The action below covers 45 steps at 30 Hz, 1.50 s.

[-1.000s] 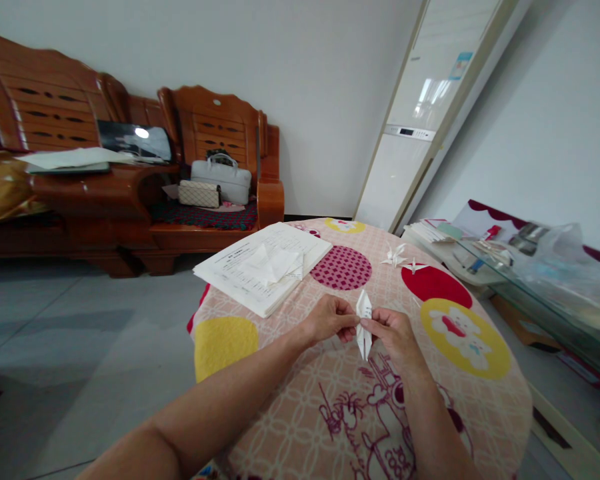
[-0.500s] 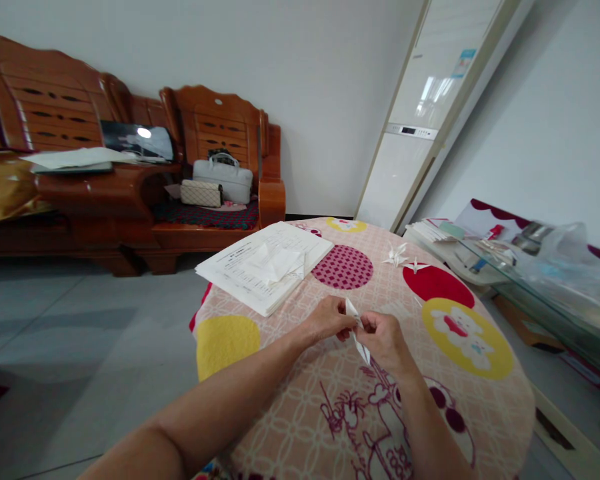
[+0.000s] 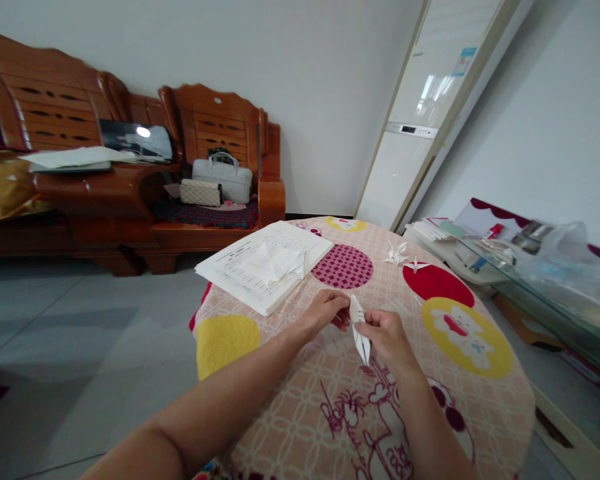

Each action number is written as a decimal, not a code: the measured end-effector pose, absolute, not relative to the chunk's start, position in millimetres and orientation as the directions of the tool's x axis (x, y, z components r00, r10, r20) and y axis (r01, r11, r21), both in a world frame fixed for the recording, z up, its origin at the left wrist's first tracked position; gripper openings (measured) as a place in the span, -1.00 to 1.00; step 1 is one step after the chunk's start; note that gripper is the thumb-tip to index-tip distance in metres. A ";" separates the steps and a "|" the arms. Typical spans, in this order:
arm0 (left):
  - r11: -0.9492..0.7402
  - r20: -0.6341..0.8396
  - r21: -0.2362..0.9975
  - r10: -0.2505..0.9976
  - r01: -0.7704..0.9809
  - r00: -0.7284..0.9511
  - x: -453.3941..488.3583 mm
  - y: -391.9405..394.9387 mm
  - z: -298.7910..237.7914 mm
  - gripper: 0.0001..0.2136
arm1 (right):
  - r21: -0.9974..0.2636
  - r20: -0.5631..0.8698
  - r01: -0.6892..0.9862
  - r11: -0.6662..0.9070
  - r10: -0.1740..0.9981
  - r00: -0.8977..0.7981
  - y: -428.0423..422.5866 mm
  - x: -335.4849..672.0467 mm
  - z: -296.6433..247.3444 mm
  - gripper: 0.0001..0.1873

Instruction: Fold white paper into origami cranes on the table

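Over a round table with a patterned cloth (image 3: 470, 400), both my hands pinch a small folded white paper piece (image 3: 359, 325) with printed text on it. My left hand (image 3: 326, 311) grips its upper left edge with closed fingers. My right hand (image 3: 387, 337) holds its right side, and the long pointed end hangs down between them. Two finished white paper cranes (image 3: 403, 257) sit farther back on the cloth, beyond my right hand.
A stack of printed sheets (image 3: 263, 263) with loose folded paper on top lies at the table's far left. Wooden sofas (image 3: 130, 187) with bags stand behind. A tall white air conditioner (image 3: 420, 120) stands in the corner. A cluttered glass-topped stand (image 3: 530, 267) is at right.
The folded paper was turned and creased between my fingers, narrowing at half a second ago. It now stands more upright again, a little higher. My hands stayed in nearly the same place.
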<state>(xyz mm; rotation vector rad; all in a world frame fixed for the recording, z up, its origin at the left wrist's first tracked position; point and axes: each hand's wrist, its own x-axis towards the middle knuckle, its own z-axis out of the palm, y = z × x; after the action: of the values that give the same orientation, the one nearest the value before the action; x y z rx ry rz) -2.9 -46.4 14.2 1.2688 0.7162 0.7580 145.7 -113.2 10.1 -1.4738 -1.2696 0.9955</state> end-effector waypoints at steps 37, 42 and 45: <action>-0.125 0.079 0.991 0.842 0.051 0.533 2.7 -59.1 12.0 -0.84 | -0.997 -0.077 -0.026 -0.075 0.990 0.118 -117.5 144.3 18.1 -0.84; -0.047 0.042 0.999 0.819 -0.007 0.572 4.0 -59.1 11.5 -0.80 | -0.994 -0.107 -0.029 -0.105 0.989 0.100 -116.9 148.5 15.0 -0.83; 0.116 -0.013 0.986 0.774 -0.122 0.633 1.5 -56.4 15.2 -0.75 | -0.993 -0.110 -0.060 -0.104 0.986 0.125 -115.8 152.9 11.3 -0.82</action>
<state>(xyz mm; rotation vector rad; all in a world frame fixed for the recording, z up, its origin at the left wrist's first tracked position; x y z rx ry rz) 1.5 -56.4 15.2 1.2977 0.6276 0.7233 152.9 -115.8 11.3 -1.3055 -1.0222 1.2150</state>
